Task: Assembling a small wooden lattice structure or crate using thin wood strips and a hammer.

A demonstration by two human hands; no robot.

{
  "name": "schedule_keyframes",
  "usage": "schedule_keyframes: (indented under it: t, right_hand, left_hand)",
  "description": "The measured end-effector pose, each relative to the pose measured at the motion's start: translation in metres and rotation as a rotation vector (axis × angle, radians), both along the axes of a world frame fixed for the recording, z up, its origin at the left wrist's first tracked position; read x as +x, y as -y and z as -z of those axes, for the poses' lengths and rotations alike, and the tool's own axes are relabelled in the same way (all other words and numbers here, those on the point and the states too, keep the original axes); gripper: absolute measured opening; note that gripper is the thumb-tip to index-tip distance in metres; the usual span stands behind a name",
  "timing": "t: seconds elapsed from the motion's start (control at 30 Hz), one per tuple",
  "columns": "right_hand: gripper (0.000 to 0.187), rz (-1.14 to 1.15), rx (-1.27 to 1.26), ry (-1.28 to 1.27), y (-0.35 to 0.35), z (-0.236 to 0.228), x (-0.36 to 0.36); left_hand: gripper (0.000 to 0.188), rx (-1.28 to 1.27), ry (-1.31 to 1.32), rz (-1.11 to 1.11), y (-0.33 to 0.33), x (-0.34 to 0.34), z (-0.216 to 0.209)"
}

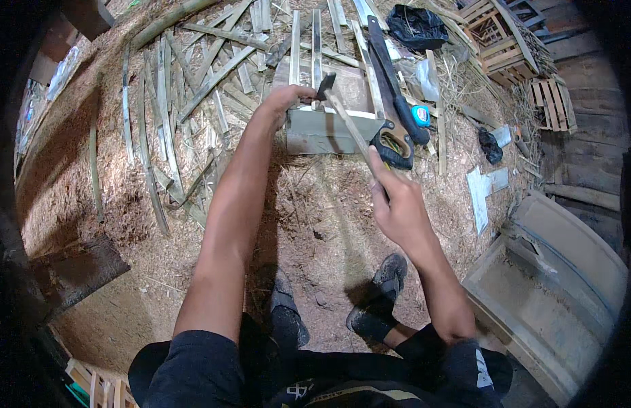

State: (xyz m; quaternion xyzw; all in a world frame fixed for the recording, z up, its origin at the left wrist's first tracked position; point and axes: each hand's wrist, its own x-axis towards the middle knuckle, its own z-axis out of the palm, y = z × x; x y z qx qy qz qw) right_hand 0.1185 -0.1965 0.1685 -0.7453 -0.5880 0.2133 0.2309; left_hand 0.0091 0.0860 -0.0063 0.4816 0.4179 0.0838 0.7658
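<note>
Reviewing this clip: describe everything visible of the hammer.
The hammer has a dark, metal-looking head on a slim, pale handle that looks wooden. The right hand grips it near the lower end, partly hiding that end. It slants away and leftward across the upright board, its head just right of the left hand. Whether the head touches anything is unclear.

Shavings [67,132] and narrow strips [217,81] litter the floor [329,279].

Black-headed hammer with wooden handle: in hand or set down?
In hand: the right hand grips the wooden-handled hammer, its black head near the left hand.
</note>
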Motion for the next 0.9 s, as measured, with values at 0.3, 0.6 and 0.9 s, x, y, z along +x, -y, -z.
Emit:
schedule_keyframes:
  t: [0.3, 0.6, 0.9]
  right_hand:
    - [0.056, 0.075, 0.099, -0.042, 0.001, 0.001, -0.002]
    - [0.056, 0.082, 0.109, -0.083, 0.005, 0.004, -0.004]
    - [0.061, -0.004, -0.095, -0.01, 0.005, 0.004, -0.001]
  left_hand:
    - [0.026, -0.109, 0.024, -0.116, 0.008, 0.009, -0.007]
    - [0.029, -0.007, -0.012, -0.101, 0.01, 0.004, -0.016]
    - [0.032, -0.108, -0.034, -0.132, -0.007, -0.002, 0.007]
